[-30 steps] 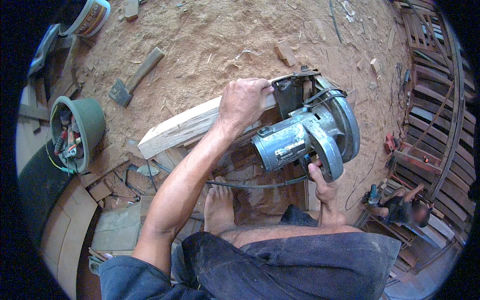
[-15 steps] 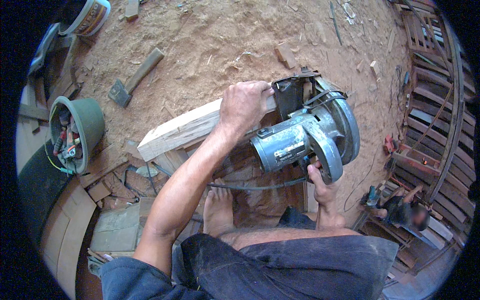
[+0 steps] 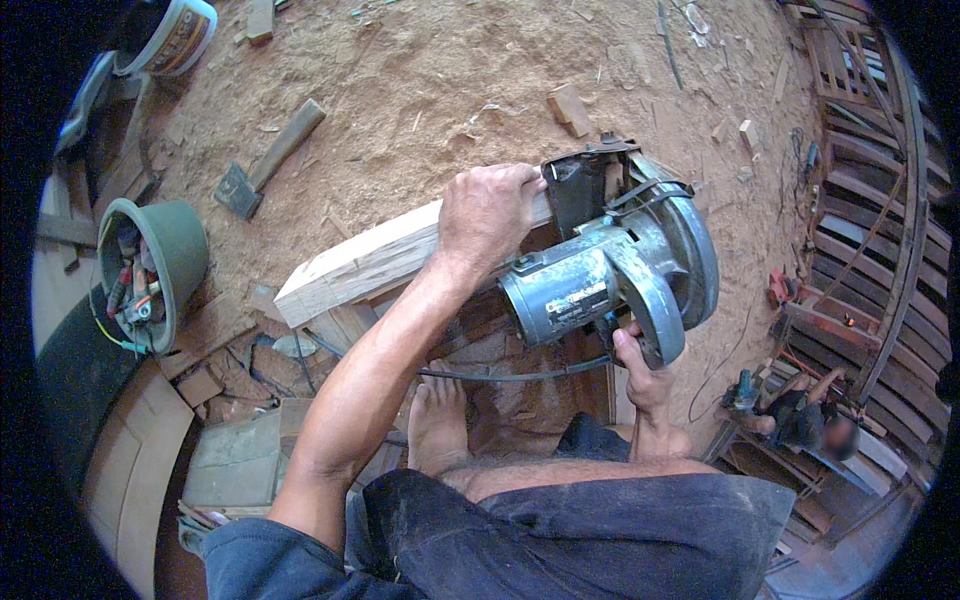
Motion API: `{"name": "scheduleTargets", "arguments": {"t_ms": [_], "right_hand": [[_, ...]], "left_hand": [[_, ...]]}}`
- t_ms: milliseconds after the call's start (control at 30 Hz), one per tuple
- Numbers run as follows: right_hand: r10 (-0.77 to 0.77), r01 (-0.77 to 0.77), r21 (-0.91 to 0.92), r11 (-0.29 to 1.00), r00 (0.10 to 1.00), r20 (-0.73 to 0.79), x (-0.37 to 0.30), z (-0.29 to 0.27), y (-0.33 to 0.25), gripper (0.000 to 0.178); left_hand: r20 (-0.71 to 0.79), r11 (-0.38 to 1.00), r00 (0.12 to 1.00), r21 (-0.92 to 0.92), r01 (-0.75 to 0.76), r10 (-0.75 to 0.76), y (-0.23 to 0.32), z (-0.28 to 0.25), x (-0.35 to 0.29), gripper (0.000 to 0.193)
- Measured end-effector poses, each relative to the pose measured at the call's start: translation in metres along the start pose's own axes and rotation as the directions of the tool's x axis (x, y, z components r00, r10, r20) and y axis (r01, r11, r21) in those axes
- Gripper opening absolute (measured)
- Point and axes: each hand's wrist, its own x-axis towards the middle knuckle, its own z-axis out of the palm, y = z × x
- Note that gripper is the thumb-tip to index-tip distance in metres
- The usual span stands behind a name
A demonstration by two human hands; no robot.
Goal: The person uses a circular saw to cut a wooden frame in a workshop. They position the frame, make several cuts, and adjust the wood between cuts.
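Note:
A blue-grey circular saw (image 3: 570, 285) rests with its dark base plate (image 3: 577, 190) over the right end of a pale wooden beam (image 3: 365, 255). My right hand (image 3: 645, 370) is wrapped round the saw's rear handle, with the thumb near the trigger. My left hand (image 3: 487, 210) presses down on the beam, closed over its top beside the base plate, fingertips close to the plate's edge. The blade is hidden by the housing. From the handle a dark power cord (image 3: 520, 376) runs left above my bare foot (image 3: 438, 415).
A hammer-like tool with a wooden handle (image 3: 288, 145) lies on the sawdust ground. To the left stand a green bucket of tools (image 3: 185, 255) and a white bucket (image 3: 180, 40). Wood offcuts (image 3: 570, 110) lie beyond the saw. Another person (image 3: 805, 415) works at the right near stacked timber (image 3: 860, 265).
Both hands, the saw and the beam hold nearly the same places. The view has shifted very slightly.

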Motion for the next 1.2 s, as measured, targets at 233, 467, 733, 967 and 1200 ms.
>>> {"name": "scheduleTargets", "arguments": {"t_ms": [233, 467, 733, 967, 1200], "right_hand": [[0.047, -0.048, 0.007, 0.999, 0.999, 0.002, -0.0009, 0.0010, -0.0042, 0.013], [0.003, -0.003, -0.035, 0.999, 1.000, 0.018, 0.0008, 0.0008, 0.0001, 0.012], [0.016, -0.016, 0.006, 1.000, 1.000, 0.023, 0.0009, 0.0027, -0.0066, 0.012], [-0.005, 0.005, 0.020, 1.000, 1.000, 0.004, 0.0014, 0.0034, -0.0024, 0.012], [-0.013, 0.013, 0.013, 1.000, 1.000, -0.022, 0.0014, 0.0033, 0.0002, 0.012]], "left_hand": [[0.013, 1.000, 1.000, 0.004, -0.014, 0.014, -0.0004, -0.0006, -0.0012, 0.015], [-0.014, 1.000, 1.000, -0.005, -0.011, 0.011, 0.0012, 0.0003, -0.0025, 0.017], [-0.027, 0.999, 0.999, -0.010, -0.031, 0.031, -0.0006, 0.0026, -0.0050, 0.018], [0.012, 1.000, 1.000, -0.023, -0.004, 0.004, 0.0025, 0.0000, -0.0051, 0.016], [0.062, 0.998, 0.997, -0.033, 0.049, -0.046, 0.0030, 0.0007, -0.0036, 0.016]]}}
